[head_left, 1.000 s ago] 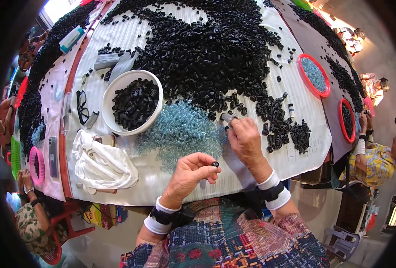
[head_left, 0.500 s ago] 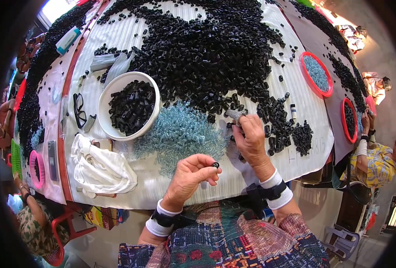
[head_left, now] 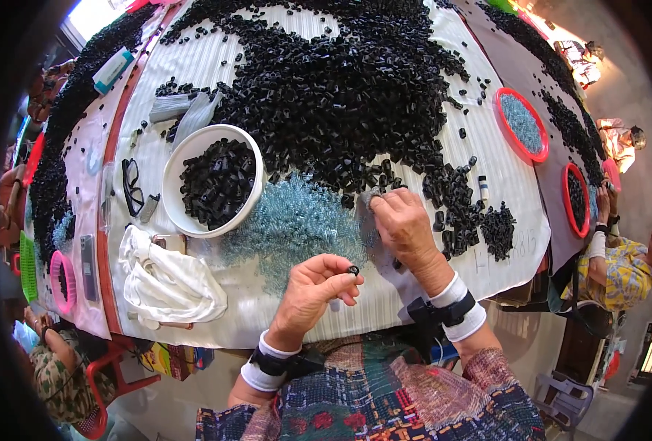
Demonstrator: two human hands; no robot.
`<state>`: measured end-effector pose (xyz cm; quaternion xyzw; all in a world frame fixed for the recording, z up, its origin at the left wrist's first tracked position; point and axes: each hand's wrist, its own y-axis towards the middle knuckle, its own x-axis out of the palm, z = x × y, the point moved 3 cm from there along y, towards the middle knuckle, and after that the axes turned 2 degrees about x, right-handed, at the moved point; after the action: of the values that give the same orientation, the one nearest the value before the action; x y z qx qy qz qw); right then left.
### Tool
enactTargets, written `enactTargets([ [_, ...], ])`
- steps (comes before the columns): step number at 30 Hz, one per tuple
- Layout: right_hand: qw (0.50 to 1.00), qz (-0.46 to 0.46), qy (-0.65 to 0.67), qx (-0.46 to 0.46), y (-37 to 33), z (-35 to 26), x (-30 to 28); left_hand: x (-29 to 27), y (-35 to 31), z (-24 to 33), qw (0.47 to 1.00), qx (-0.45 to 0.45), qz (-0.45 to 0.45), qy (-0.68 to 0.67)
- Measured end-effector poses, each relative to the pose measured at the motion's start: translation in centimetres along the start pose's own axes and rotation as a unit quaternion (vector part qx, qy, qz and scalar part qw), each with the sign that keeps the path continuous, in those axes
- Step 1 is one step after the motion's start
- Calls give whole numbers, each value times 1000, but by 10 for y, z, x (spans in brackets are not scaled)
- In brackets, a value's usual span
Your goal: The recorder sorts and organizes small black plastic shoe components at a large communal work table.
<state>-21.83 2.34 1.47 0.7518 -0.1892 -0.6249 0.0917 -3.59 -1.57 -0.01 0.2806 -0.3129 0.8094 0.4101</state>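
My left hand (head_left: 312, 294) is closed in a pinch, with a small black plastic cap (head_left: 353, 270) between thumb and index finger, its round opening showing. My right hand (head_left: 408, 224) reaches down at the right edge of a heap of tiny shiny pale-blue pieces (head_left: 289, 213), with its fingers curled together. A grey cover (head_left: 370, 197) wraps its index finger. Whatever its fingertips hold is hidden. Beyond both hands spreads a large heap of small black plastic parts (head_left: 340, 95). To the left, a white bowl (head_left: 170, 180) contains larger black pieces.
A white cloth (head_left: 171, 283) lies at left, near black glasses (head_left: 131, 187). A red-rimmed tray (head_left: 533, 153) of pale-blue pieces and a white tube (head_left: 483, 187) are at right. A small black pile (head_left: 498, 231) lies near the right edge. People work at tables on both sides.
My right hand has moved slightly left and turned down toward the pale-blue heap, from beside the black parts. My left hand keeps the black cap almost in place.
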Motion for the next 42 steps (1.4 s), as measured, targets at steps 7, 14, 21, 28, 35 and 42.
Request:
enactTargets([
  [7,997,77,9,-30,4,-2,-11,8,1,2,999,21,26,-6],
  [14,905,50,384,173,-29,-34,-61,23,0,2,996,66,31,54],
  [21,905,130,385,123,-42,-44,-72,37,-5,-1,993,75,32,80],
  [28,917,145,357,100,-50,-46,-77,45,-11,-1,987,95,39,128],
  [35,937,151,307,70,-55,-50,-76,45,-14,-5,982,104,42,152],
  [42,945,138,289,62,-60,-55,-70,40,-16,-10,976,101,58,183],
])
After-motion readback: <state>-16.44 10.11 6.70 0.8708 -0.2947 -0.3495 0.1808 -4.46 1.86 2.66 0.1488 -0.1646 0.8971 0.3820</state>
